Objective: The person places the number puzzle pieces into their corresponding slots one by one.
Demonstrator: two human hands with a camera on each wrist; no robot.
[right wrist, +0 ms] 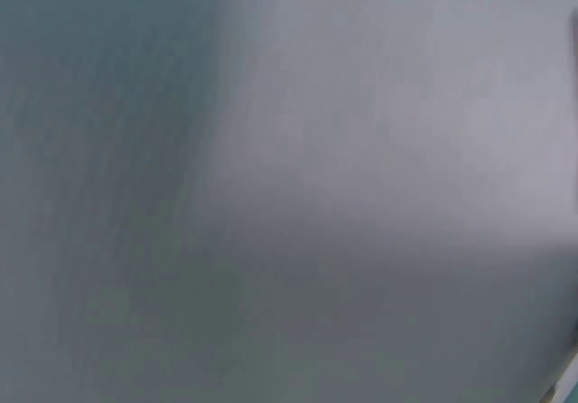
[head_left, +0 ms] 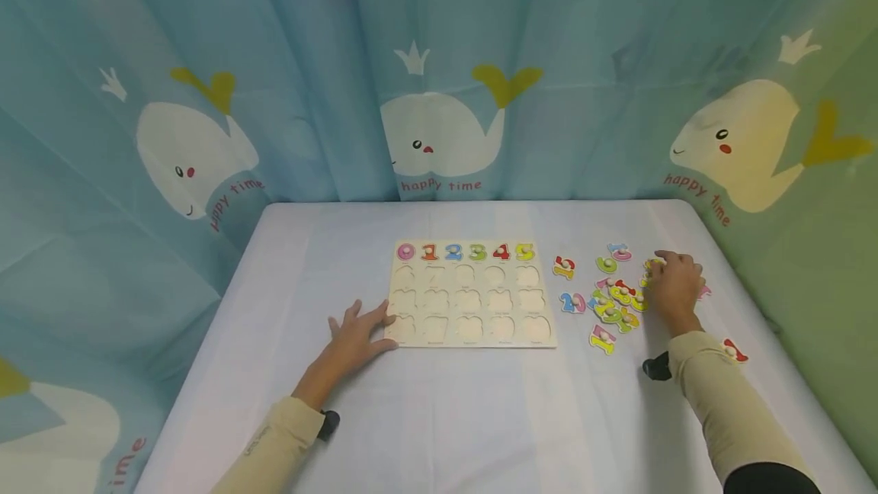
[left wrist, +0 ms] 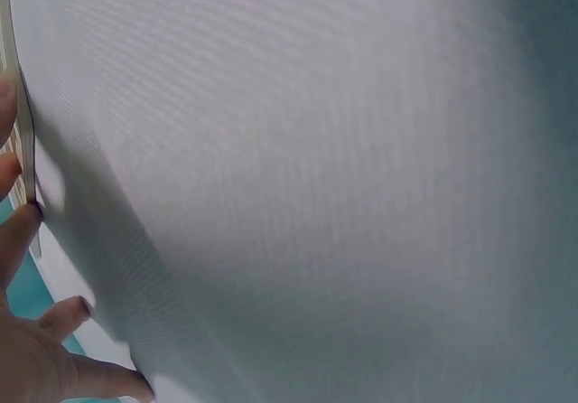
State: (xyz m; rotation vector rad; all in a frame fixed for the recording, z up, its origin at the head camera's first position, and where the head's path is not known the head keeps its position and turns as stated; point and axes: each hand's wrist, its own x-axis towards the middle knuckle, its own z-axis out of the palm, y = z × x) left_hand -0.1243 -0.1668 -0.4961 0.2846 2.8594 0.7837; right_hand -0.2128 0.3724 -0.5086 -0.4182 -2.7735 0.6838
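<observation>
A pale wooden number puzzle board (head_left: pixel 449 288) lies on the table, its top row filled with colored numerals 0 to 5 and the recesses below bare. At the board's left edge, my left hand (head_left: pixel 355 338) rests with spread fingers, some touching the rim. The left wrist view shows those fingers (left wrist: pixel 18 240) along the board's side. Over on the right, my right hand (head_left: pixel 674 284) reaches down at a scattered pile of number pieces (head_left: pixel 609 311), fingers bent over yellow pieces (head_left: pixel 648 271). Whether it pinches one is hidden. The right wrist view is mostly blurred white cloth.
Between board and pile lie a red-and-yellow number piece (head_left: pixel 565 267) and a blue-and-pink one (head_left: pixel 572 303). A red piece (head_left: pixel 734 351) sits beside the right sleeve. Behind the white-covered table (head_left: pixel 329 250) hangs a blue-green whale-print curtain (head_left: pixel 439 21).
</observation>
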